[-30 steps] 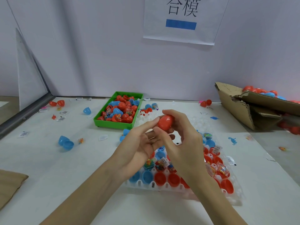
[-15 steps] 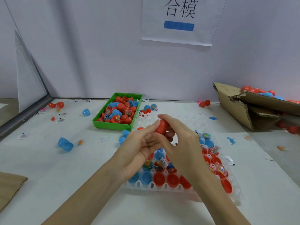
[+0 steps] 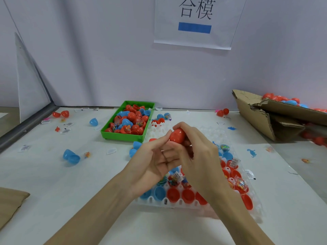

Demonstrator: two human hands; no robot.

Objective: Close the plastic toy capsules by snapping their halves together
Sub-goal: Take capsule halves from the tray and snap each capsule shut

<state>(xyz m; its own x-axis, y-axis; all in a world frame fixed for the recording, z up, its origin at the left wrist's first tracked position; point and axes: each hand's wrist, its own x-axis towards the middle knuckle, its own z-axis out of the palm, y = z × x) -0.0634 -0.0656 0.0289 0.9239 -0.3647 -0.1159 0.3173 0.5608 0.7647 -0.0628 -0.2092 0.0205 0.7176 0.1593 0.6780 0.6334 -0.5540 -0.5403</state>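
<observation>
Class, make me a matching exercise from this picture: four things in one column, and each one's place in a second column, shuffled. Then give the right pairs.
Things
1. red capsule
2. green tray
3. cardboard box
4. white holder rack

Places
A. far right of the table
B. under the forearms, near edge
C. between the fingertips of both hands
D. behind the hands, near the wall

Pairs: 1-C, 2-D, 3-A, 4-B

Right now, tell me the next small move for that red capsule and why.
Probably squeeze once more, then set it aside. The red capsule sits pinched between the left hand and right hand, looking whole, but the fingers hide part of its seam.
</observation>
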